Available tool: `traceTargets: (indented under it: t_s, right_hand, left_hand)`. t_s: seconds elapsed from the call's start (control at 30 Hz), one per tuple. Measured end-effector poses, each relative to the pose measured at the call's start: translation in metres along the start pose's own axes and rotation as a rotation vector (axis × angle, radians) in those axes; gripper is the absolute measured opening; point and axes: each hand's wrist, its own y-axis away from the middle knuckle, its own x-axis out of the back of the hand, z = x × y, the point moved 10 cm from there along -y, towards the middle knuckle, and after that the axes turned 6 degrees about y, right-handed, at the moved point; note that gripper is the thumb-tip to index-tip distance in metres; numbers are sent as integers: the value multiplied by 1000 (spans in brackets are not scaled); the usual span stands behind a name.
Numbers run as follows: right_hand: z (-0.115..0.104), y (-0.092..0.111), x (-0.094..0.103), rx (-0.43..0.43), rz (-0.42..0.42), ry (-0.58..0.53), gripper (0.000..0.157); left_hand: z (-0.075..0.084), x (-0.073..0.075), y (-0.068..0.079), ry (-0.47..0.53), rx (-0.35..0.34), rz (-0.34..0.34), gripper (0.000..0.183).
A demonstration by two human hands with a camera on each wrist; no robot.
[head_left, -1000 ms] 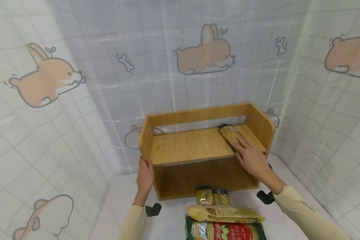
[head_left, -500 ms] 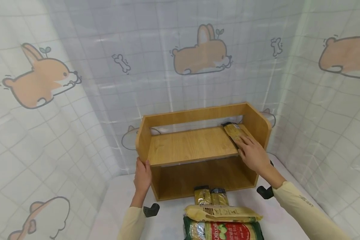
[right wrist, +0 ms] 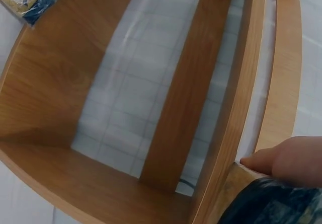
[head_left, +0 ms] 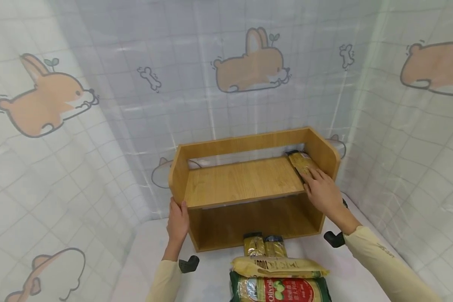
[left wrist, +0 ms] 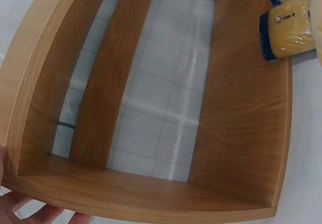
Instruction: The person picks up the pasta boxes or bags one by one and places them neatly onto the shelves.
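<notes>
A two-tier wooden shelf (head_left: 241, 180) stands against the back of the white surface. My left hand (head_left: 178, 222) holds its left side panel near the front edge; in the left wrist view, fingers (left wrist: 45, 213) show along the panel's outer side. On the upper board, by the right side panel, lies a gold pasta packet (head_left: 299, 160) with dark ends. My right hand (head_left: 324, 193) rests on the packet's near half, fingers stretched out over its top. The right wrist view shows the thumb (right wrist: 297, 158) at the packet's dark near end (right wrist: 276, 204).
Two more gold packets (head_left: 254, 245) lie at the shelf's front, partly over its lower board. Nearer are a yellow bag (head_left: 279, 267) and a green-and-red pasta bag (head_left: 279, 289). Cartoon-printed sheeting (head_left: 188, 109) encloses the back and sides.
The packet under my right hand has slid right along the upper board, closer to the right side panel. My left hand keeps its hold on the shelf. The head view has shifted slightly.
</notes>
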Motion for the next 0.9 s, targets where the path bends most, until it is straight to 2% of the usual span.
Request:
traceTargets:
  t_s: [0.17,0.33,0.47,0.63,0.9]
  right_hand:
    - [-5,-3,4,38,40,63,42]
    - [-9,-7,4,51,33,87,43]
    - [-18,-7,8,86,90,114,38]
    - [-49,6,13,228,183,85,20]
    - [-104,33,7,478,164,-30,25]
  left_hand:
    - [0,1,-3,19,-8,-2,56]
    - [-2,3,-4,15,7,16,56]
    - [-3,2,-4,16,5,14,55]
    - [-1,2,-3,11,6,8,55]
    - [-2,-1,-2,3,18,-10,59]
